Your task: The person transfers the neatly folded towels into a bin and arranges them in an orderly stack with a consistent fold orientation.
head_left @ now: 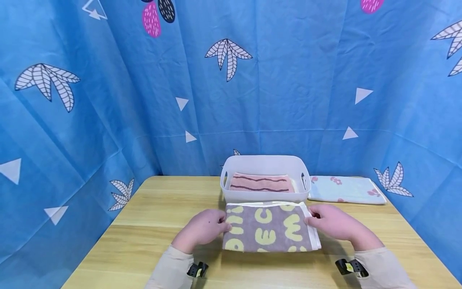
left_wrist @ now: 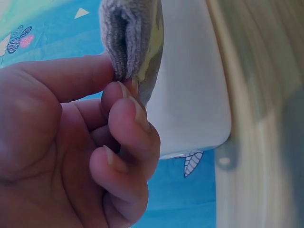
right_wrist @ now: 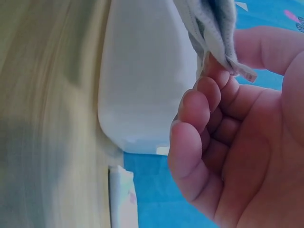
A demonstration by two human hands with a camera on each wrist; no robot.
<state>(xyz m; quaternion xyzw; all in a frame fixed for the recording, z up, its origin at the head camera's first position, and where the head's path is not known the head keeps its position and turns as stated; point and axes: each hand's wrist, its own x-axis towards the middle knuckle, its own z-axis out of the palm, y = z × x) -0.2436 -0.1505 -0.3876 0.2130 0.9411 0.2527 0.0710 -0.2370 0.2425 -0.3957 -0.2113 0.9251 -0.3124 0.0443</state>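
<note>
A folded towel (head_left: pixel 265 228), grey-purple with yellow letters and a white edge, is held up in front of the white plastic basket (head_left: pixel 265 196). My left hand (head_left: pixel 205 227) pinches its left side between thumb and fingers; the left wrist view shows the towel's layered fold (left_wrist: pixel 130 38) in that grip. On the opposite side my right hand (head_left: pixel 337 222) pinches the white-edged end, whose layers (right_wrist: pixel 213 28) hang between thumb and fingertips in the right wrist view. Inside the basket lies a pink towel (head_left: pixel 261 182) with dark wavy stripes.
To the basket's right, a folded pale towel (head_left: pixel 344 189) with pink flowers lies on the wooden table (head_left: pixel 155 228). A blue patterned curtain (head_left: pixel 288 80) hangs behind the table and along both sides.
</note>
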